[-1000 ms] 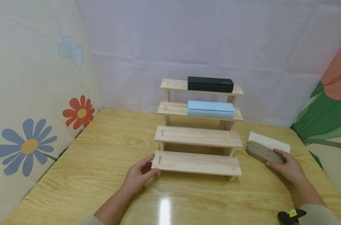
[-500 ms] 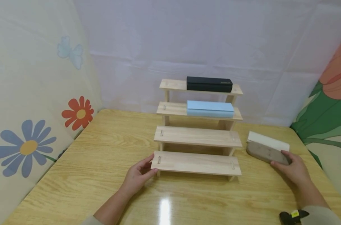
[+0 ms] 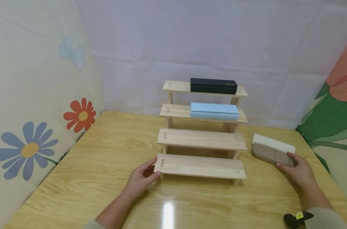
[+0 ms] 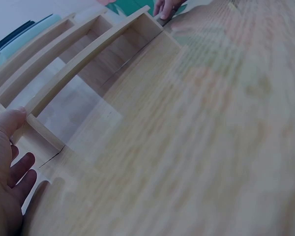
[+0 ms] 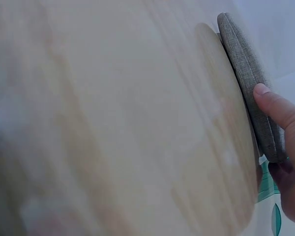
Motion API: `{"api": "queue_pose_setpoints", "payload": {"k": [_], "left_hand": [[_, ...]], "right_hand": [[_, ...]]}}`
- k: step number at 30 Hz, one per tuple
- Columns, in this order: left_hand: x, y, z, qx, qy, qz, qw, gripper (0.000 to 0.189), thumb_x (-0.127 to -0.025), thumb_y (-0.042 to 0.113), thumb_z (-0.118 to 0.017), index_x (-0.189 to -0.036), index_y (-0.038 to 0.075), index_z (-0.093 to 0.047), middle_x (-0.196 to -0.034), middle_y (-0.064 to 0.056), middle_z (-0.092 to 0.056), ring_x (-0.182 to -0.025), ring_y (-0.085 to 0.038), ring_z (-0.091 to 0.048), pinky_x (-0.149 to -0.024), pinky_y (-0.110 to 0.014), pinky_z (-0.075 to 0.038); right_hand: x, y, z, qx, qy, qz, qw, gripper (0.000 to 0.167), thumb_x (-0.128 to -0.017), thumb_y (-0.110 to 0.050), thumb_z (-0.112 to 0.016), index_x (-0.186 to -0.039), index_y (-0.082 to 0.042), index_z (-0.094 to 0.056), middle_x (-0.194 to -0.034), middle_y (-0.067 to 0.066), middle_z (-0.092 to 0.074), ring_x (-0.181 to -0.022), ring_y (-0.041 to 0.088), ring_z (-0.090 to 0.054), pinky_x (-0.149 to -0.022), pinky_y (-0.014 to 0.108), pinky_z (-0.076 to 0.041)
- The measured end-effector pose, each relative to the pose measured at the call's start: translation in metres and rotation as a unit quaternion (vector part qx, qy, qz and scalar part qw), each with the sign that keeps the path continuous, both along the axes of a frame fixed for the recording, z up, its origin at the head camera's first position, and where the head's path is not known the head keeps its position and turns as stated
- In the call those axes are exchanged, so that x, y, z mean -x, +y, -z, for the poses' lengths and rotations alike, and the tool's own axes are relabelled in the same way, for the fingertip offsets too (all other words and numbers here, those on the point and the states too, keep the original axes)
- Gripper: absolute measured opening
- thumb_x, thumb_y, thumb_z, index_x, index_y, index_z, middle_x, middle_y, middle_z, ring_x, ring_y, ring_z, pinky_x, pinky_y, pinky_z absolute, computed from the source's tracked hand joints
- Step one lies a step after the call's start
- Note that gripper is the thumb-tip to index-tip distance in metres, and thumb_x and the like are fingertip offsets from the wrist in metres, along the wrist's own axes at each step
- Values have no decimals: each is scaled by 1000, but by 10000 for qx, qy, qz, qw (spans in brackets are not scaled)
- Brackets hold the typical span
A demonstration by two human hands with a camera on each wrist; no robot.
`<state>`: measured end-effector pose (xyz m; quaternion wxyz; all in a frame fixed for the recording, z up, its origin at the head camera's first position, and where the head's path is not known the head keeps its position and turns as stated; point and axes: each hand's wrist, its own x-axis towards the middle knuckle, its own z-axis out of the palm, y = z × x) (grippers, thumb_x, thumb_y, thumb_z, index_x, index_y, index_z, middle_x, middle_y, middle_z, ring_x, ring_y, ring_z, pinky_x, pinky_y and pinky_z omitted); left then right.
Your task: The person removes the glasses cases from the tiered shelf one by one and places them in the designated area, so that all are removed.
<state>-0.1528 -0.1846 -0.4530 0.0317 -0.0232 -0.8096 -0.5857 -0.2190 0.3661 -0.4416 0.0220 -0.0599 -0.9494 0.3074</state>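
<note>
A light wooden tiered shelf (image 3: pixel 200 166) stands in the middle of the table. My left hand (image 3: pixel 139 179) holds the left end of its lowest board, thumb at the front corner and fingers toward the back. In the left wrist view, the thumb of the left hand (image 4: pixel 7 162) touches the board's end. To the right of the shelf lies a grey-brown fabric glasses case (image 3: pixel 268 153). My right hand (image 3: pixel 300 170) grips that case's right end, and the right wrist view shows the thumb on the fabric case (image 5: pixel 246 73). The fingers underneath are partly hidden.
A black glasses case (image 3: pixel 213 86) sits on the top tier, a light blue case (image 3: pixel 214 111) on the tier below it. Behind the grey-brown case lies a white case (image 3: pixel 275 143). The wood-grain table (image 3: pixel 119 133) meets a pale cloth backdrop (image 3: pixel 162 38).
My right hand has shifted slightly right along the grey-brown glasses case toward its end. The left hand keeps its place on the shelf.
</note>
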Motion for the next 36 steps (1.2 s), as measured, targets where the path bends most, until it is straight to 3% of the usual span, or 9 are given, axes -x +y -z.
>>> {"api": "queue_pose_setpoints", "payload": {"k": [13,36], "left_hand": [[0,0,-1,-98,0,76,9999,57,-87,11,-73,-139,3,-52,-129,-23,-63,-112,-30,-65,-88,-16,-51],[-1,0,-2,-198,32,127,9997,56,-87,9,-73,-139,1,-52,-135,-22,-59,-115,-31,-64,-90,-16,-51]], "right_hand": [[3,-2,-4,137,-117,772,9969,88,-94,-46,-60,-149,11,-23,-147,44,-24,-134,60,-24,-110,68,-26],[16,-1,-6,423,-412,957,9937,89,-95,-50,-55,-153,5,-15,-154,37,-18,-139,58,-18,-113,66,-22]]}}
